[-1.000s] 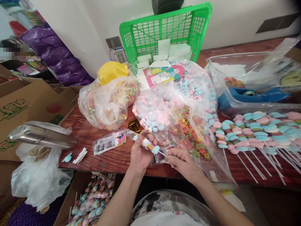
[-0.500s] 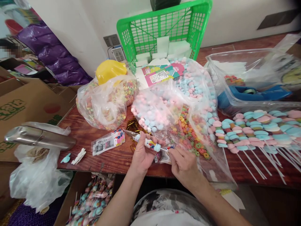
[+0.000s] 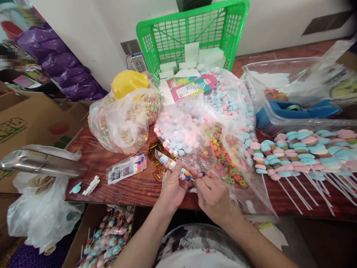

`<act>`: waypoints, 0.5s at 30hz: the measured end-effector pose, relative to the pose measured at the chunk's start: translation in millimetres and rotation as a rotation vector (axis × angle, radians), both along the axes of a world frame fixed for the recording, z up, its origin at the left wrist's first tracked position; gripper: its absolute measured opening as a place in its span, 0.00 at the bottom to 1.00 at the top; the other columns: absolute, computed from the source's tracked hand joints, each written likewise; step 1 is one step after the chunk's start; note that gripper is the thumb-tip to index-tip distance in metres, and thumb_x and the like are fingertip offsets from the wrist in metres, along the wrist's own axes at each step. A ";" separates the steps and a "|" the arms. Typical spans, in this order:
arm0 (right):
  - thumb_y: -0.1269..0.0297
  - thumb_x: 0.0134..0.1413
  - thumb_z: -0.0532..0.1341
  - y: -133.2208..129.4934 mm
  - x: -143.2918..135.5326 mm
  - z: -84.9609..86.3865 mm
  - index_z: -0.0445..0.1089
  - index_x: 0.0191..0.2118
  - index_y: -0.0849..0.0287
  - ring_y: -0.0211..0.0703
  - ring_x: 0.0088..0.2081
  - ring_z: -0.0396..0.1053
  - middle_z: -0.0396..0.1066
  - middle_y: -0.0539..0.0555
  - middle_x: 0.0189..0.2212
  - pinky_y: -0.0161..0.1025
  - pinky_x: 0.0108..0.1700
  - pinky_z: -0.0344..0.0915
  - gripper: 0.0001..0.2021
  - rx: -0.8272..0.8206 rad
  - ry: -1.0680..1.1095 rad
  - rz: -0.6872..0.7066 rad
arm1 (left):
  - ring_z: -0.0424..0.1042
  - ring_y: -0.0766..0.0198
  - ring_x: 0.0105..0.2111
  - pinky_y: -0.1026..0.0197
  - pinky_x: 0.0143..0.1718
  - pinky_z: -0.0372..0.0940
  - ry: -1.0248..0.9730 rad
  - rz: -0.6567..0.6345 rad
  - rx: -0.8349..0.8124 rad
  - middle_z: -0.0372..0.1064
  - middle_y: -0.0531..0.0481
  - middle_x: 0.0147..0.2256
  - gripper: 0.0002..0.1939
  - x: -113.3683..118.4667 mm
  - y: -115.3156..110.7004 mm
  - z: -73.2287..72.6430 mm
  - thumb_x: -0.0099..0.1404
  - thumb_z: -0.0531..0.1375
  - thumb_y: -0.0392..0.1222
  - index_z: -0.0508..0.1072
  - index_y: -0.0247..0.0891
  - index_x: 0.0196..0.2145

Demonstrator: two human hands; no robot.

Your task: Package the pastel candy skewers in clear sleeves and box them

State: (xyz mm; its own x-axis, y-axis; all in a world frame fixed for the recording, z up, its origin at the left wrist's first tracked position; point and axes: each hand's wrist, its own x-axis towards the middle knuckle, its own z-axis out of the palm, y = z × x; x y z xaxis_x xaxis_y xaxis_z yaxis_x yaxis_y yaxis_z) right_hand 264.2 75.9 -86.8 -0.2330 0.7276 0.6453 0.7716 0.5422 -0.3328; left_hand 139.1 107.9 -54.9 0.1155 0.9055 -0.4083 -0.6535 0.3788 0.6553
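Observation:
My left hand is closed round a marshmallow candy skewer in a clear printed wrapper. The wrapper's far end sticks out beyond my fingers, up and to the left. On the other side, my right hand pinches the skewer's stick end close to the wrapper's edge; its fingertips partly hide the stick. Just beyond my left hand lie gold twist ties. Left of them is a small pile of flat printed wrappers. Unwrapped candy skewers with white sticks are stacked to the right.
Bags of marshmallows and ring candy fill the table's middle. Behind stands a green basket. A clear bin with a blue tape dispenser is at right, a steel flask at left. Below sits a box of wrapped skewers.
My hands have come closer together. The printed wrapper now covers the marshmallow that showed bare at the stick end, and more wrapper projects past my left hand. The view has shifted slightly.

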 end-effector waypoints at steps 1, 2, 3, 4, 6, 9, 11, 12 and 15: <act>0.76 0.58 0.53 0.5 -3.0 -0.5 0.66 0.25 0.59 0.39 0.24 0.60 0.66 0.52 0.21 0.39 0.29 0.51 0.13 -0.008 0.011 0.000 | 0.77 0.60 0.28 0.60 0.34 0.72 0.008 0.018 0.004 0.73 0.50 0.23 0.19 3.3 -1.6 -1.5 0.49 0.71 0.51 0.71 0.35 0.26; 0.75 0.59 0.53 1.4 -5.3 -1.2 0.66 0.24 0.59 0.39 0.23 0.61 0.66 0.52 0.21 0.39 0.29 0.51 0.13 -0.019 0.026 0.001 | 0.76 0.61 0.29 0.61 0.35 0.71 0.009 0.037 0.009 0.73 0.50 0.23 0.18 6.0 -3.1 -3.2 0.49 0.71 0.50 0.71 0.34 0.26; 0.74 0.59 0.53 2.6 -6.8 -2.2 0.65 0.24 0.59 0.39 0.23 0.61 0.66 0.52 0.21 0.39 0.28 0.52 0.13 -0.030 0.045 0.004 | 0.76 0.62 0.29 0.62 0.36 0.71 0.003 0.049 0.017 0.73 0.50 0.23 0.17 8.2 -4.5 -4.9 0.50 0.71 0.49 0.72 0.34 0.26; 0.74 0.59 0.53 3.8 -7.4 -3.2 0.65 0.24 0.59 0.38 0.23 0.62 0.66 0.52 0.21 0.38 0.28 0.52 0.13 -0.042 0.071 0.008 | 0.76 0.62 0.30 0.62 0.37 0.70 -0.010 0.055 0.027 0.74 0.50 0.25 0.16 9.7 -5.7 -6.4 0.50 0.71 0.48 0.72 0.34 0.26; 0.74 0.60 0.53 5.7 -6.3 -5.1 0.66 0.27 0.59 0.37 0.23 0.64 0.67 0.51 0.21 0.36 0.27 0.55 0.12 -0.067 0.135 0.016 | 0.76 0.62 0.33 0.62 0.40 0.69 -0.049 0.024 0.046 0.75 0.49 0.28 0.15 11.2 -8.4 -8.5 0.51 0.71 0.47 0.74 0.34 0.29; 0.74 0.61 0.52 5.4 -3.2 -6.7 0.67 0.30 0.59 0.37 0.25 0.67 0.69 0.51 0.23 0.34 0.28 0.59 0.10 -0.092 0.229 0.017 | 0.75 0.61 0.37 0.60 0.44 0.67 -0.079 -0.039 0.076 0.76 0.47 0.32 0.13 13.6 -13.5 -8.7 0.54 0.69 0.45 0.76 0.34 0.33; 0.74 0.61 0.52 3.5 -4.1 -6.6 0.67 0.30 0.59 0.37 0.25 0.67 0.69 0.51 0.22 0.34 0.28 0.60 0.11 -0.104 0.270 0.018 | 0.75 0.59 0.38 0.59 0.45 0.67 -0.059 -0.071 0.082 0.75 0.47 0.32 0.13 17.5 -17.3 -7.2 0.55 0.68 0.46 0.76 0.34 0.33; 0.74 0.61 0.51 2.5 -5.8 -6.4 0.66 0.29 0.59 0.37 0.24 0.67 0.68 0.50 0.22 0.34 0.28 0.60 0.11 -0.113 0.285 0.018 | 0.74 0.58 0.38 0.58 0.45 0.67 -0.040 -0.081 0.078 0.75 0.47 0.31 0.13 19.9 -18.9 -6.2 0.55 0.68 0.46 0.76 0.33 0.32; 0.75 0.60 0.50 1.2 -13.3 -5.1 0.65 0.26 0.58 0.36 0.23 0.65 0.66 0.49 0.20 0.34 0.28 0.60 0.14 -0.138 0.311 0.009 | 0.74 0.57 0.39 0.58 0.45 0.66 0.024 -0.110 0.075 0.75 0.47 0.30 0.14 25.4 -20.8 -3.6 0.54 0.68 0.48 0.76 0.33 0.30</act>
